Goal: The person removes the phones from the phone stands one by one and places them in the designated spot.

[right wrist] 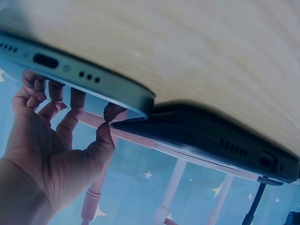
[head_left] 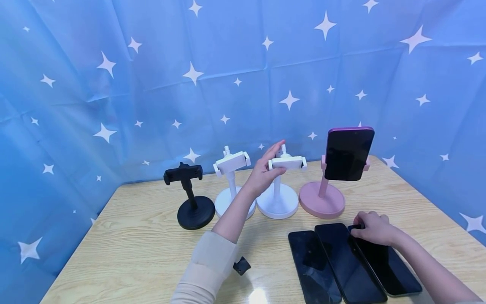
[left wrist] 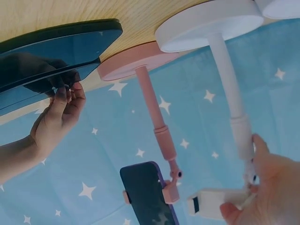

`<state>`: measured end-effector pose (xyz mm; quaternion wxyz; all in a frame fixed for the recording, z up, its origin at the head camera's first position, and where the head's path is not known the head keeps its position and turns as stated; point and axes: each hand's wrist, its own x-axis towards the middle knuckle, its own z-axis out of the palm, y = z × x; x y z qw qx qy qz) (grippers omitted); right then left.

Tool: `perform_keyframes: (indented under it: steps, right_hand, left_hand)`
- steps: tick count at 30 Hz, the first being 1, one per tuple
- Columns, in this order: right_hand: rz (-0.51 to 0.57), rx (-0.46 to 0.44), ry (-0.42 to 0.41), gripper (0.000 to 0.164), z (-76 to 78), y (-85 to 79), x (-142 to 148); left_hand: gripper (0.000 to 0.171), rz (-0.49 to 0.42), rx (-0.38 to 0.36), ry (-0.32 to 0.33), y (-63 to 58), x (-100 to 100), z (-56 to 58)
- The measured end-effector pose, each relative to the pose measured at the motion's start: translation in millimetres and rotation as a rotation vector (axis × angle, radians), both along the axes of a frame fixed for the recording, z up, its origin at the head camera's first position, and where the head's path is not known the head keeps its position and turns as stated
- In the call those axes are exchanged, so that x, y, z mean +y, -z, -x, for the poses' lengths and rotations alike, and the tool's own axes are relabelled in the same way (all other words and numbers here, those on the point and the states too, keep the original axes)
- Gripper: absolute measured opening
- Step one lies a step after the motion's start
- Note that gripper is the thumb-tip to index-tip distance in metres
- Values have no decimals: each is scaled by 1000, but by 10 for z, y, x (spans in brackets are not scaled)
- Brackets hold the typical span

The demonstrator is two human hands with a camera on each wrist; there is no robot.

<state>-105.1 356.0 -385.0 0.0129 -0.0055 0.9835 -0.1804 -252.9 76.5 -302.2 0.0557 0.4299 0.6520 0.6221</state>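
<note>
In the head view my left hand point(head_left: 263, 175) grips the clamp of a white phone stand point(head_left: 279, 202), thumb in front and fingers behind. The left wrist view shows this hand point(left wrist: 276, 187) at the clamp point(left wrist: 218, 202), just under the stem. Three dark phones lie side by side at the right: a left one point(head_left: 313, 266), a middle one point(head_left: 349, 261) and a right one point(head_left: 387, 264). My right hand point(head_left: 376, 228) pinches the right phone's far end, thumb near its left corner and fingers bent over the far edge. Its fingertips mirror in the glossy screen.
A pink stand point(head_left: 322, 202) holds an upright purple-edged phone point(head_left: 349, 154) at the back right. Left of my left hand stand another white stand point(head_left: 232, 162) and a black stand point(head_left: 195, 213). A small black piece point(head_left: 241, 266) lies by my left sleeve. A starry blue curtain point(head_left: 235, 42) hangs behind.
</note>
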Motion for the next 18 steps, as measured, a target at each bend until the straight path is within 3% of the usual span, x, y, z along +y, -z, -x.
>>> perform_keyframes:
  steps: [6,13,18]
  right_hand:
    - [-21,9,-30,25,-7,-20,15]
    - [-45,62,-47,35,-69,-4,1]
    - [-35,52,-40,39,-137,-28,-32]
  left_hand:
    - [63,3,-26,-36,-44,-7,-50]
    - [58,3,-72,-142,-216,-85,-295]
    - [57,-23,-87,-192,-94,-58,-261]
